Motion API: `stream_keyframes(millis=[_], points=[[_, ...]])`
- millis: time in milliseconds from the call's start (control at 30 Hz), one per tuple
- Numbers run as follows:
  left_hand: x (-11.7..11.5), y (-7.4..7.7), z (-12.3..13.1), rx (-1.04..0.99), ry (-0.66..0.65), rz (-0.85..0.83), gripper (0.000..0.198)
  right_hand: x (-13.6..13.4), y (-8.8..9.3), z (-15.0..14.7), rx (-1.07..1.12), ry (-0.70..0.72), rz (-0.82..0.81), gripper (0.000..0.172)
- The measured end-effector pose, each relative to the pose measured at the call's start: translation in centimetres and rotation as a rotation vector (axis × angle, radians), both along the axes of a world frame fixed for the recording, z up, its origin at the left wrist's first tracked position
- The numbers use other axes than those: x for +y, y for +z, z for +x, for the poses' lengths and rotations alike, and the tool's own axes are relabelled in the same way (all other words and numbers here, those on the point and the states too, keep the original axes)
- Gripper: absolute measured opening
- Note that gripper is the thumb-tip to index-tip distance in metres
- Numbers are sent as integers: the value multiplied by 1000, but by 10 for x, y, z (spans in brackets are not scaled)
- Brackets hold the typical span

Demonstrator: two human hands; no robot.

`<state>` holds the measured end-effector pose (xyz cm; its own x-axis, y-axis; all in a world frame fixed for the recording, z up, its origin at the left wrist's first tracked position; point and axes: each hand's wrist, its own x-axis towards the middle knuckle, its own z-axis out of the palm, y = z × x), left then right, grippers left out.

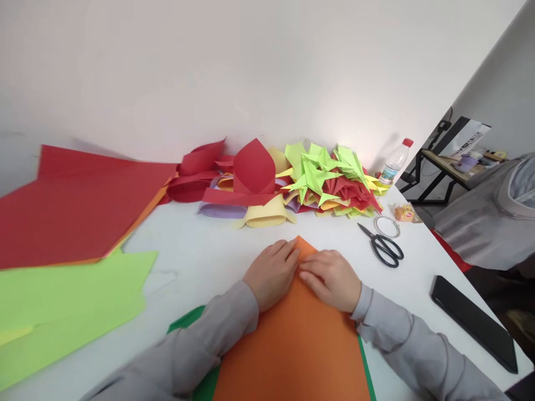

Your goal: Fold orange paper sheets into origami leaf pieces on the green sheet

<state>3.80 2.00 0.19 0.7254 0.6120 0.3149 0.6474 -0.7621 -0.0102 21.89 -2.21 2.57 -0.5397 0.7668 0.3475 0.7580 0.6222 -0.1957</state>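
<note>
A sheet of orange paper lies in front of me, its far end folded to a point. My left hand is closed on the left side of that pointed end, fingers curled along the edge. On the right side, my right hand has its thumb and fingers pinched at the fold. The two hands nearly meet near the tip, and the fingertips partly cover the paper there. Green paper shows from beneath the orange sheet on both sides.
Large red paper and lime-green paper lie left. Folded red shapes and green paper stars pile against the wall. Scissors, a tape roll, a bottle and a black phone-like slab are right, near a person.
</note>
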Motion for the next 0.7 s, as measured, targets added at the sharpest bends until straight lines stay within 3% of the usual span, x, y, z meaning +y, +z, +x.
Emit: stream_keyframes(millis=[133, 300, 700], points=[[-3, 3, 1, -7, 45, 52, 30, 30, 9, 3, -153, -195, -20, 24], [-1, 5, 2, 35, 69, 23, 41, 48, 3, -4, -305, -210, 2, 23], [0, 9, 3, 27, 73, -39, 43, 47, -1, -5, -401, -152, 57, 28]])
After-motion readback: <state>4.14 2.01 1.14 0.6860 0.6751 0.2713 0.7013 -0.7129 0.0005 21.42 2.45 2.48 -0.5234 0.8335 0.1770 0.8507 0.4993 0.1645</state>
